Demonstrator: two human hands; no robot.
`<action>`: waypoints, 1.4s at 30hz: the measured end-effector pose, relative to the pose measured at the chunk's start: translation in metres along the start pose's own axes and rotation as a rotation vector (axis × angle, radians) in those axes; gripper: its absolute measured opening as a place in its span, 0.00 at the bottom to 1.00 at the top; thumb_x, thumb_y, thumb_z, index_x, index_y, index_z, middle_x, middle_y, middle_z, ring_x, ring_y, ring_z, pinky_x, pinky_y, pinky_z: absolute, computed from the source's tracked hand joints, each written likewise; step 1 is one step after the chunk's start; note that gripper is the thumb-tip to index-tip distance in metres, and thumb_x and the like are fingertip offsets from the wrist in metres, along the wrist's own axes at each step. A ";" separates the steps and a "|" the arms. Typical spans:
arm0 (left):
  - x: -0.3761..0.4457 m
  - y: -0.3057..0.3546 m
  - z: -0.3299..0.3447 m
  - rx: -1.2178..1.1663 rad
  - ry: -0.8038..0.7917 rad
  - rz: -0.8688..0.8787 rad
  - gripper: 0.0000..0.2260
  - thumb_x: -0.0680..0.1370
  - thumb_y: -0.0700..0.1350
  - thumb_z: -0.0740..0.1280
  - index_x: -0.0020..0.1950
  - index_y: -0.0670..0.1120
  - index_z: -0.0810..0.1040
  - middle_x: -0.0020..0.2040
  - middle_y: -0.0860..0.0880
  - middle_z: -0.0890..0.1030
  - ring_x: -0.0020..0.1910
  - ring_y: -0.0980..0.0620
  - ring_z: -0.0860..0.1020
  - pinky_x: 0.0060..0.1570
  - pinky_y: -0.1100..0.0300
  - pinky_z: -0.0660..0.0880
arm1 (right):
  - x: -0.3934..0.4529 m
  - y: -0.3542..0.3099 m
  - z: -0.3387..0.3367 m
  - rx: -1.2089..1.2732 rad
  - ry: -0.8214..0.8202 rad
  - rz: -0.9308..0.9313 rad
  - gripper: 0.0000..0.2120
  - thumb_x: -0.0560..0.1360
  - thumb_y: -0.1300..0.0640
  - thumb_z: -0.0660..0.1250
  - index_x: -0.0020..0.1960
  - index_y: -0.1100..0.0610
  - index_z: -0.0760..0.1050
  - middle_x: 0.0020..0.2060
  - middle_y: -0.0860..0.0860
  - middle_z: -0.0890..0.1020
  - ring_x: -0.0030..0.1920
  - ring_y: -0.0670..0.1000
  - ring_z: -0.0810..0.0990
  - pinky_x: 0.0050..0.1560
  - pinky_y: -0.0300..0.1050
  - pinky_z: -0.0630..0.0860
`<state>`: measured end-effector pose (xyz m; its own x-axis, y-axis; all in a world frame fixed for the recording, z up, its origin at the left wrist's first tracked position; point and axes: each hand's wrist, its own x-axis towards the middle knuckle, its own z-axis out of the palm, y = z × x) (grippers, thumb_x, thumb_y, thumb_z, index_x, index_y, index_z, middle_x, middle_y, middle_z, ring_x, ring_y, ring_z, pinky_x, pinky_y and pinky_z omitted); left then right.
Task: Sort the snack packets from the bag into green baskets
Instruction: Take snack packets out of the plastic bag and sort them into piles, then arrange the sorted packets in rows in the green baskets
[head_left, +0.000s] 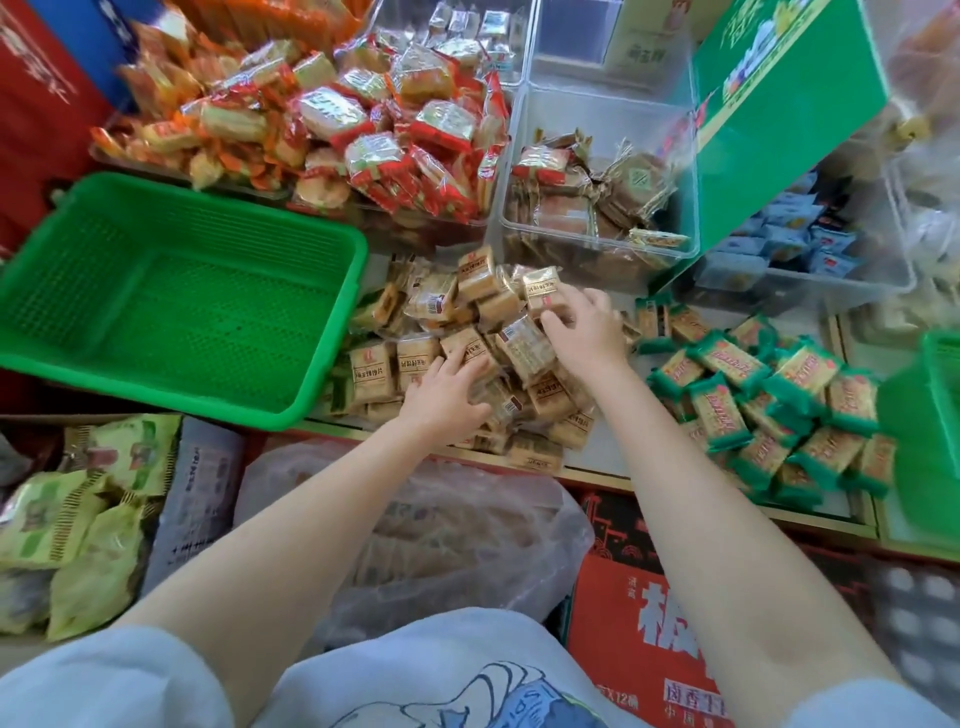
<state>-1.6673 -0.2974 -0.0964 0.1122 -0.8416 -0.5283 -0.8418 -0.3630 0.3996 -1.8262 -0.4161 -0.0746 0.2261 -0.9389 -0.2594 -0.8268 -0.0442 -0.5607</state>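
Green plastic, my big basket (171, 291) on the left holds nothing yet, so the sorting has barely begun. Both my hands are down in the heap of tan snack packets (467, 353) just beside it: my left hand (441, 400) lies spread on the heap, and my right hand (582, 327) pinches one tan packet (540, 288). Green-edged packets (769, 410) wait to the right, near a second green basket (935, 426). A crumpled clear bag (441, 530) sits below my arms, and clear bins (597, 208) crowd behind.

Glossy film snack packets (470, 345); perforated green plastic basket (171, 301)
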 end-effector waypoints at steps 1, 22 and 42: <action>-0.003 0.002 -0.002 -0.002 0.015 0.000 0.30 0.81 0.53 0.62 0.81 0.57 0.54 0.83 0.51 0.46 0.81 0.46 0.48 0.77 0.38 0.54 | -0.013 0.002 -0.004 0.048 0.052 -0.030 0.22 0.81 0.47 0.59 0.75 0.45 0.68 0.72 0.52 0.67 0.72 0.56 0.65 0.69 0.58 0.67; -0.159 -0.121 -0.020 0.008 0.407 0.192 0.20 0.81 0.49 0.65 0.73 0.47 0.72 0.68 0.48 0.75 0.67 0.48 0.70 0.65 0.54 0.65 | -0.204 -0.016 0.080 -0.092 -0.036 -0.162 0.20 0.82 0.50 0.61 0.71 0.56 0.70 0.64 0.54 0.71 0.63 0.55 0.73 0.59 0.52 0.74; -0.133 -0.316 -0.071 -0.006 0.376 0.268 0.20 0.80 0.48 0.64 0.72 0.45 0.72 0.75 0.44 0.68 0.75 0.43 0.63 0.73 0.46 0.57 | -0.235 -0.207 0.206 -0.008 -0.011 0.141 0.17 0.81 0.52 0.62 0.69 0.53 0.72 0.64 0.52 0.71 0.64 0.54 0.73 0.63 0.48 0.71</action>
<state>-1.3792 -0.0990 -0.0991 0.0758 -0.9923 -0.0980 -0.8644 -0.1144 0.4896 -1.6021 -0.1157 -0.0599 0.1131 -0.9324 -0.3434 -0.8546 0.0850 -0.5123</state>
